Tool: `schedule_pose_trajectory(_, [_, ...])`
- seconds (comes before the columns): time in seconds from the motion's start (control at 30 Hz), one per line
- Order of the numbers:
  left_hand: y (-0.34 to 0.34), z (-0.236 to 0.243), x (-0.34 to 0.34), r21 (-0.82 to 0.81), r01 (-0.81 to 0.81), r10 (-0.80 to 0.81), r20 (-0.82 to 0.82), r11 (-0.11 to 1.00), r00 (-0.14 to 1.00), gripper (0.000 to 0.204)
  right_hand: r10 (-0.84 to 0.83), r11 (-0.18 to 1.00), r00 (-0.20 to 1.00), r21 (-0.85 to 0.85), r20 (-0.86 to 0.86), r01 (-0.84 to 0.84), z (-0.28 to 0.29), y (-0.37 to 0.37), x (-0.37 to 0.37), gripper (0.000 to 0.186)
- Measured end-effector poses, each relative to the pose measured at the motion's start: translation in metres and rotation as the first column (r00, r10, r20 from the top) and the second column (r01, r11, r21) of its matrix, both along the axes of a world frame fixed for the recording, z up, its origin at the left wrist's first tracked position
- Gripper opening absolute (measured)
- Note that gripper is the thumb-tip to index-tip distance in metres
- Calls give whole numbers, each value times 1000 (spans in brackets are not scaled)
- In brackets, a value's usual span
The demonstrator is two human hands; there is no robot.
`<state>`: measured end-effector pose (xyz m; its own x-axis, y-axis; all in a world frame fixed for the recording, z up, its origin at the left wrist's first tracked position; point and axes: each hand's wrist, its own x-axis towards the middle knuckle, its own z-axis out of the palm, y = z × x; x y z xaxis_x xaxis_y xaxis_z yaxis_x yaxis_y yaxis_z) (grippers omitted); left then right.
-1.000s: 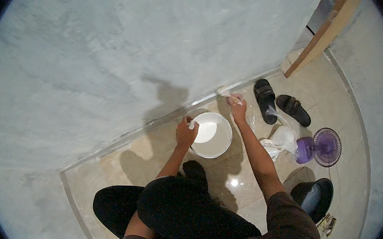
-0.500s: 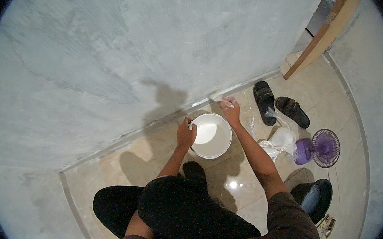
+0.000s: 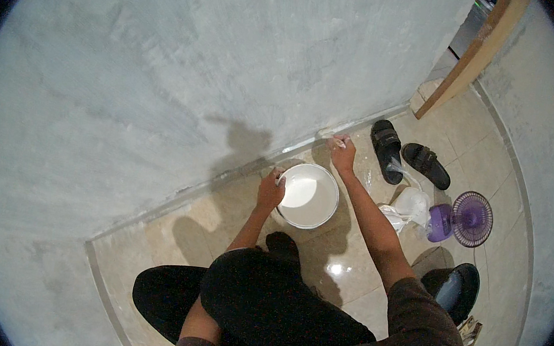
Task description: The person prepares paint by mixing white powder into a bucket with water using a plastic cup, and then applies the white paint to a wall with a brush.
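Observation:
A round white bucket (image 3: 332, 212) stands on the tiled floor in front of me, with white paint (image 3: 306, 201) inside. My left hand (image 3: 271, 189) is closed around its left rim. Just beyond the bucket, to the right, my right hand (image 3: 342, 155) is closed on a paintbrush (image 3: 326, 133). The brush's pale bristles touch the strip along the foot of the grey wall (image 3: 186, 77). Most of the brush handle is hidden by my fingers.
Black sandals (image 3: 386, 150) lie right of my right hand. Near them are white plastic bags (image 3: 410, 206), a small purple fan (image 3: 471, 218) and a dark tub (image 3: 459, 294). A wooden post (image 3: 464, 64) stands at the far right. My bent knee (image 3: 245, 297) is close behind the bucket.
My right hand and the paintbrush have slid a little to the right and farther along the foot of the wall. My left hand keeps its hold on the bucket.

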<state>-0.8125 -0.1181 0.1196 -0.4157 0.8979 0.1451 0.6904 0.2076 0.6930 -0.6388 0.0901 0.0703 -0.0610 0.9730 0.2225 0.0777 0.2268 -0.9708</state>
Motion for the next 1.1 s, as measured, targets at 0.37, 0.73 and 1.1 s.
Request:
schedule_pose_trajectory(0.37, [-69, 24, -60, 21, -165, 162, 93, 986, 982, 22, 336, 940, 941, -50, -30, -337, 14, -45, -12, 14])
schedule_pose_trajectory(0.73, [-201, 21, -159, -37, -371, 371, 196, 928, 908, 25, 630, 771, 767, 24, 126, -637, 52, -162, -146, 16])
schedule_pose_trajectory(1.1, [-251, 13, -172, 45, -459, 447, 155, 888, 881, 23, 499, 814, 816, 165, 291, -557, 49, -241, -231, 16])
